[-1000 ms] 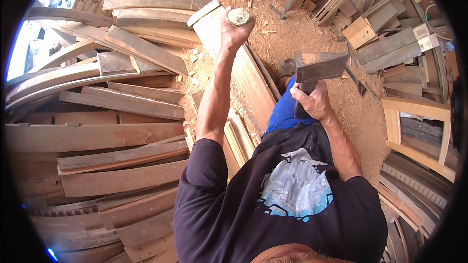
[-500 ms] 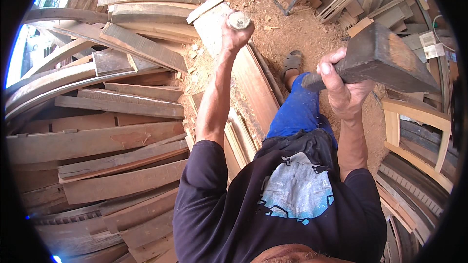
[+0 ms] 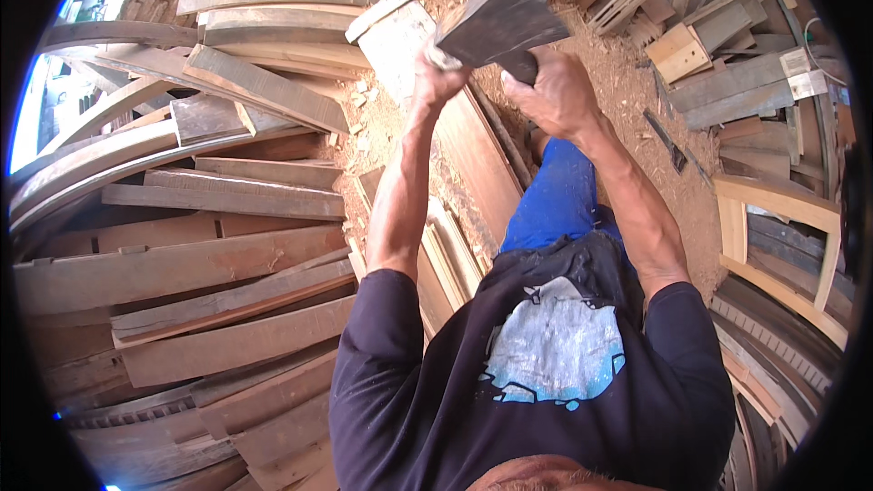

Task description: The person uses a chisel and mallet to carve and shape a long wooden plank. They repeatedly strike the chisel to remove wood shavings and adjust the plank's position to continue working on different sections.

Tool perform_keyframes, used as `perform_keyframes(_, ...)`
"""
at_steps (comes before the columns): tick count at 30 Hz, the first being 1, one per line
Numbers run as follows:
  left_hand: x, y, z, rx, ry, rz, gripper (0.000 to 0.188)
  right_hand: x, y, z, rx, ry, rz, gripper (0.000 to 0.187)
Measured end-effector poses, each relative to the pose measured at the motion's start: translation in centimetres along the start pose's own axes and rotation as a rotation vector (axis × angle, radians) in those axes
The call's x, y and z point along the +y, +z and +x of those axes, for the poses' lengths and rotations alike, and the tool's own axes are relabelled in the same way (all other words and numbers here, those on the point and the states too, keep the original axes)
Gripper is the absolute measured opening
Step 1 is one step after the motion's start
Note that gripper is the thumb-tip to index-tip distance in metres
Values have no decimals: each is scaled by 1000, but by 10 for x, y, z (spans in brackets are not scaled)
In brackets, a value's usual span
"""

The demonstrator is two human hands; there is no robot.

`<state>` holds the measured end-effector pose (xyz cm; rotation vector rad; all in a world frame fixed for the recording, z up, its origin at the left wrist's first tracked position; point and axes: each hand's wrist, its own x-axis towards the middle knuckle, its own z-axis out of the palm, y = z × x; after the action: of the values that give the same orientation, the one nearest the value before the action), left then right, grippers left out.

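Note:
My left hand [image 3: 440,84] is closed around the upright handle of a chisel [image 3: 443,58]. Its pale, frayed end shows beside the mallet head, while the blade is hidden beneath my fist. In my right hand [image 3: 561,95] is a big wooden mallet [image 3: 502,23], gripped by its short dark handle. The mallet's blocky head lies over the chisel's top; whether they touch I cannot tell. Below my left hand is a pale wooden workpiece [image 3: 393,41] with a raised strip at its far end. A reddish plank [image 3: 477,164] runs from there toward me.
Stacked boards and curved timbers [image 3: 227,259] fill the left side. A light wooden frame [image 3: 777,203] leans at the right, near piles of offcuts [image 3: 741,95]. Shavings cover the floor [image 3: 627,82], where a dark metal tool [image 3: 667,139] lies.
My right hand has swung the mallet leftward and away from me, from the right side to over the chisel. My left hand stays almost in place, still gripping the chisel.

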<state>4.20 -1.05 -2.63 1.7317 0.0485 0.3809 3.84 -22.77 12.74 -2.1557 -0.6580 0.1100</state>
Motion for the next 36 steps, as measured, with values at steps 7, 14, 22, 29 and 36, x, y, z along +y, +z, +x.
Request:
perform_keyframes(7, 28, 8, 17, 137, -54, 15, 26, -35, -48, -37, 184, 23, 314, 21)
perform_keyframes(14, 68, 39, -34, -52, -210, 47, 28, -41, -84, -77, 336, 0, 407, 7)
perform_keyframes(22, 68, 58, -60, -92, -179, -22, 25, -34, -106, -107, 416, -28, 424, 7)
perform_keyframes(29, 25, 52, -72, -124, -63, 26, 25, -37, -111, -119, 486, -49, 453, 6)
perform_keyframes(36, 63, 47, -69, -161, -104, -32, 24, -40, -115, -121, 464, -138, 430, 10)
